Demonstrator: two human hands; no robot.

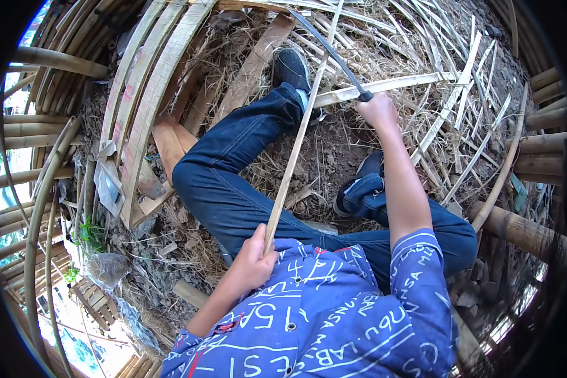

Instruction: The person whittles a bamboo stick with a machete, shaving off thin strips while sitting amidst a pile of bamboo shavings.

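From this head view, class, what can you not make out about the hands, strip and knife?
Head view.
Knife handle: mostly hidden inside the right hand.
Bamboo strip: far end lost among loose strips at the top edge.
Left hand: fingertips curled out of sight.
Knife blade: tip blends into those strips.

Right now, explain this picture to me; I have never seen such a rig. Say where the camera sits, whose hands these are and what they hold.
No machine here: one camera worn on a person's head looks down, and its wide lens bends the edges. You see that person's own body, seated on the ground in a blue printed shirt and jeans. The left hand grips the lower end of a long thin bamboo strip. The right hand grips a knife whose curved blade crosses that strip. Split bamboo slats and dry shavings cover the ground; thick poles lie around.
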